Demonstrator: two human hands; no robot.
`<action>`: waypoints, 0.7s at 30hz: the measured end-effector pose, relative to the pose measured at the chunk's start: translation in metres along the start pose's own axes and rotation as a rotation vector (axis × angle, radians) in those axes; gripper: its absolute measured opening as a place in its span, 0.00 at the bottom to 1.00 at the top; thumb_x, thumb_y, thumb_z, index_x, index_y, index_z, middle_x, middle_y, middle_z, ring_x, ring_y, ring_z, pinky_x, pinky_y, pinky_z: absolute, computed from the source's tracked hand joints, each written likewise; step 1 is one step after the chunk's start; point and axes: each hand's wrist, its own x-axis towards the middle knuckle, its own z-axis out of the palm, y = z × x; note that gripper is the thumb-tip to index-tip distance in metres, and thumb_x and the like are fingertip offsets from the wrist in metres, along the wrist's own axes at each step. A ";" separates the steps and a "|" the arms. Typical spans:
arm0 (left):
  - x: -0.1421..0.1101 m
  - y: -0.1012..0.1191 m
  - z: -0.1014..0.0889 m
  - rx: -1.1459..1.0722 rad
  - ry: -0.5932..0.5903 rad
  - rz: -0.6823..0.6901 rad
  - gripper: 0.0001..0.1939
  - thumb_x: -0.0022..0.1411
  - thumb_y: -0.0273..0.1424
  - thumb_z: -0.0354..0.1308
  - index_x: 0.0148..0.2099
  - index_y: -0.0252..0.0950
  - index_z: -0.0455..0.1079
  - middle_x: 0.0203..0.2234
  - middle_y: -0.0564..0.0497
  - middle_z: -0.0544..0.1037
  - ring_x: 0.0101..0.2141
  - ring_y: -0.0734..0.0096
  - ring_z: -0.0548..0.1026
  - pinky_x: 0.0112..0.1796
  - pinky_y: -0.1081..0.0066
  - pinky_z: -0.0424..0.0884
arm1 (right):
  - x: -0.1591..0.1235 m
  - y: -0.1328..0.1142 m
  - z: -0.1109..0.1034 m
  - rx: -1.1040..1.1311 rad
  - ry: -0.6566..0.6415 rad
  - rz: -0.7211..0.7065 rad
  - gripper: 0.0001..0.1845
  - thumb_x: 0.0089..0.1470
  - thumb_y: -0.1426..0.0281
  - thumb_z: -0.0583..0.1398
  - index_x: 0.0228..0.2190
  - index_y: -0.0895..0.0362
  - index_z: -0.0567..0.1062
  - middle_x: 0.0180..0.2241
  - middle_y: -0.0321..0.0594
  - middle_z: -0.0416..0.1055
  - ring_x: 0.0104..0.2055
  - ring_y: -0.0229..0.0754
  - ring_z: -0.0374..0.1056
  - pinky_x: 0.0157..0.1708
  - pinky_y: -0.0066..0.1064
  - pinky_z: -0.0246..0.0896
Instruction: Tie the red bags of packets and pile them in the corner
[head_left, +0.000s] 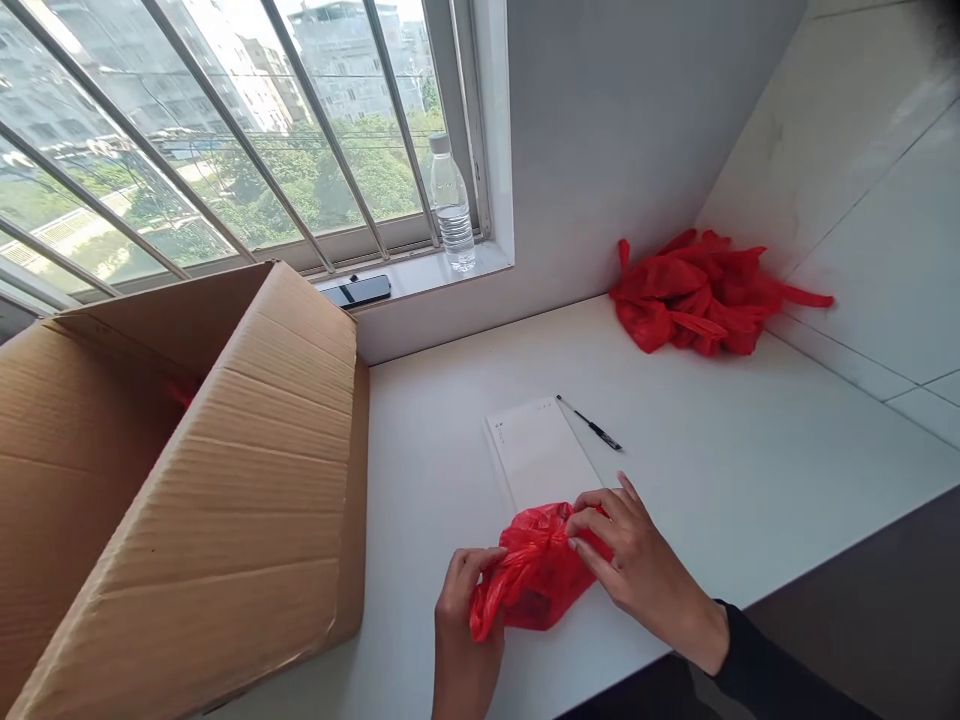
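A red plastic bag (544, 585) is between my hands, low over the front part of the white table. Something darker shows faintly through its thin film, but I cannot make out what. My left hand (466, 600) grips the bag's gathered left end, thumb and fingers closed on the bunched plastic. On the bag's upper right side, my right hand (626, 550) pinches the film between thumb and fingers, the little finger raised. Just behind the bag lies a white notepad (541, 445), its near edge covered by the bag. Beside the pad rests a black pen (591, 424).
A large open cardboard box (247, 500) stands at the left, with a bit of red inside. Red plastic bags (697, 295) lie heaped in the back right corner. On the windowsill are a water bottle (453, 210) and a phone (360, 291). The table's front edge runs diagonally at lower right.
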 end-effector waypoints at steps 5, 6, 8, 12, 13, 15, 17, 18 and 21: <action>0.004 0.010 0.005 0.086 -0.038 0.039 0.16 0.70 0.32 0.57 0.57 0.51 0.75 0.53 0.46 0.71 0.54 0.57 0.72 0.49 0.58 0.76 | 0.000 -0.005 -0.001 0.031 -0.029 0.002 0.11 0.64 0.78 0.54 0.42 0.49 0.69 0.44 0.39 0.70 0.49 0.46 0.70 0.69 0.68 0.38; 0.005 0.012 0.007 0.112 -0.052 0.058 0.16 0.71 0.33 0.57 0.58 0.52 0.74 0.54 0.46 0.70 0.55 0.57 0.72 0.51 0.57 0.75 | 0.000 -0.006 -0.001 0.034 -0.033 0.002 0.11 0.65 0.78 0.54 0.42 0.50 0.69 0.44 0.38 0.69 0.49 0.46 0.69 0.69 0.67 0.38; 0.008 0.014 0.012 0.126 -0.082 0.090 0.17 0.72 0.32 0.56 0.59 0.52 0.73 0.52 0.46 0.72 0.52 0.58 0.73 0.51 0.56 0.75 | 0.001 -0.007 -0.001 0.036 -0.031 -0.002 0.11 0.65 0.79 0.54 0.42 0.50 0.69 0.45 0.39 0.69 0.50 0.45 0.69 0.69 0.66 0.39; 0.011 0.009 0.013 0.081 -0.084 0.127 0.13 0.73 0.30 0.54 0.53 0.48 0.76 0.41 0.48 0.77 0.42 0.62 0.77 0.42 0.61 0.79 | 0.000 -0.005 -0.003 0.015 -0.022 0.012 0.11 0.65 0.78 0.54 0.42 0.50 0.69 0.45 0.40 0.68 0.51 0.46 0.69 0.69 0.66 0.39; 0.010 0.006 0.012 0.071 -0.078 0.136 0.12 0.73 0.30 0.53 0.51 0.47 0.77 0.40 0.48 0.77 0.41 0.62 0.77 0.40 0.62 0.79 | -0.001 -0.004 -0.004 0.007 -0.021 0.025 0.11 0.65 0.78 0.54 0.42 0.50 0.69 0.46 0.40 0.68 0.51 0.47 0.68 0.69 0.67 0.38; 0.009 0.001 0.009 0.057 -0.066 0.148 0.12 0.73 0.29 0.54 0.50 0.46 0.77 0.39 0.49 0.77 0.40 0.64 0.77 0.37 0.65 0.79 | -0.004 -0.001 -0.006 -0.008 -0.027 0.053 0.10 0.65 0.77 0.54 0.41 0.49 0.69 0.48 0.41 0.68 0.53 0.48 0.67 0.69 0.67 0.37; 0.008 -0.001 0.007 0.046 -0.061 0.148 0.12 0.72 0.29 0.54 0.51 0.46 0.77 0.39 0.49 0.76 0.39 0.66 0.77 0.36 0.67 0.78 | -0.007 0.000 -0.008 -0.013 -0.041 0.070 0.09 0.65 0.76 0.54 0.41 0.49 0.69 0.50 0.42 0.67 0.57 0.48 0.65 0.69 0.67 0.37; 0.007 -0.001 0.006 0.043 -0.061 0.146 0.12 0.73 0.29 0.54 0.51 0.47 0.76 0.39 0.49 0.76 0.39 0.66 0.78 0.36 0.68 0.78 | -0.008 -0.001 -0.009 -0.012 -0.052 0.070 0.09 0.65 0.76 0.54 0.40 0.49 0.68 0.52 0.42 0.67 0.58 0.49 0.64 0.69 0.67 0.36; 0.006 0.005 0.008 0.043 -0.060 0.138 0.15 0.73 0.29 0.52 0.56 0.48 0.73 0.44 0.48 0.75 0.43 0.65 0.77 0.39 0.67 0.79 | -0.007 -0.005 -0.010 0.003 -0.096 0.049 0.07 0.65 0.75 0.55 0.39 0.49 0.68 0.52 0.40 0.68 0.59 0.48 0.64 0.70 0.66 0.33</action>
